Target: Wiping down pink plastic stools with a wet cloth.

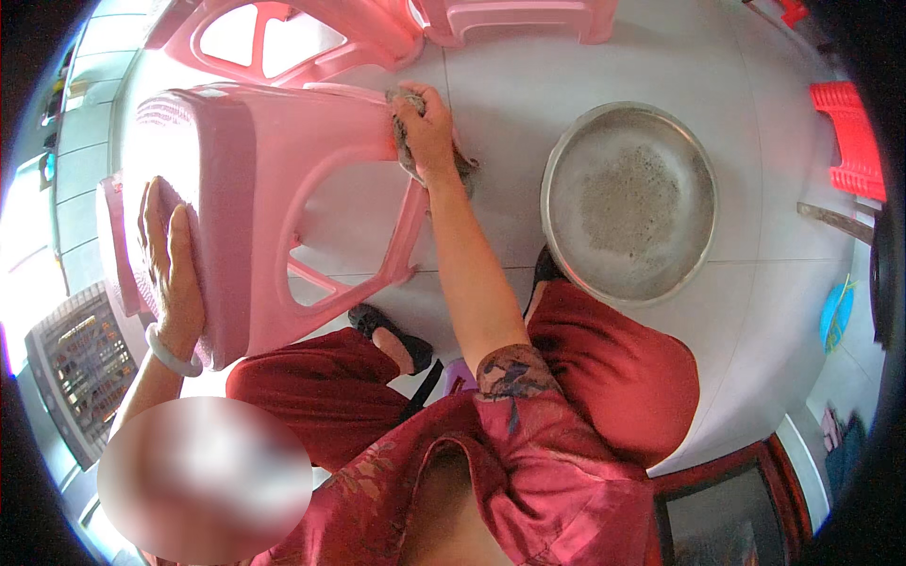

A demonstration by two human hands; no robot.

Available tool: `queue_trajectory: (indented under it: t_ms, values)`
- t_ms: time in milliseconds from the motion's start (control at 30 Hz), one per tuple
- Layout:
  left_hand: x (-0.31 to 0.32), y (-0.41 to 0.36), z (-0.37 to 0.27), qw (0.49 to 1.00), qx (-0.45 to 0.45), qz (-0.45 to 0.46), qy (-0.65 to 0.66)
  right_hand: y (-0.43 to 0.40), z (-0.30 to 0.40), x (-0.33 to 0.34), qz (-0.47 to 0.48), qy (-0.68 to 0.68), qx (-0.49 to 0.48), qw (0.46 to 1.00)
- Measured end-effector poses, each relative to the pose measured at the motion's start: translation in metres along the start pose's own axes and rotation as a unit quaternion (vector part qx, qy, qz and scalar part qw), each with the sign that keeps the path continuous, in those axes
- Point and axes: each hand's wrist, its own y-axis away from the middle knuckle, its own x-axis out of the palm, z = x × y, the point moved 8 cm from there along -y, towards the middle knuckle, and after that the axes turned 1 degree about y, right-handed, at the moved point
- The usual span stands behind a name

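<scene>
A pink plastic stool [228, 212] lies on its side before me, its seat towards the left and its legs towards the right. My left hand [170, 262], with a pale bangle at the wrist, rests flat against the seat, fingers extended. At the far end of a leg, my right hand [425, 131] grips a wet-looking grey-brown cloth [408, 145] and presses it on the plastic; part of the cloth hangs past the leg. To the right, a round metal basin [630, 201] holds cloudy water with bubbles on its surface.
More pink plastic stools [304, 42] stand at the top. A grey plastic crate [85, 368] is at the left. Along the right are a red plastic item [849, 140], a wooden handle [835, 221] and a blue item [837, 316]. A dark red wooden frame [786, 495] stands lower right.
</scene>
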Motion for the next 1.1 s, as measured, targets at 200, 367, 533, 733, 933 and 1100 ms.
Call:
queue_trajectory:
  t_ms: [200, 367, 533, 733, 933, 1100]
  values:
    - [-0.023, 0.001, -0.021, 0.989, 0.029, -0.051, -0.135, -0.024, -0.074, -0.017, 0.008, 0.273, -0.128, 0.953]
    - [0.001, -0.010, -0.015, 0.997, 0.013, -0.045, -0.065, -0.031, -0.112, -0.072, -0.016, 0.421, -0.101, 0.901]
    - [0.000, -0.007, -0.012, 0.997, -0.006, -0.044, -0.064, -0.017, -0.061, -0.034, 0.051, 0.225, -0.032, 0.973]
    - [-0.009, -0.004, -0.014, 0.997, -0.020, -0.053, -0.053, -0.034, -0.093, -0.040, 0.084, 0.294, -0.080, 0.949]
    - [0.002, -0.004, -0.017, 0.998, -0.036, -0.050, 0.007, 0.007, -0.089, -0.069, 0.019, 0.484, -0.098, 0.869]
    - [-0.002, -0.004, -0.016, 0.997, 0.035, -0.042, -0.057, 0.004, -0.107, -0.088, 0.050, 0.389, 0.009, 0.920]
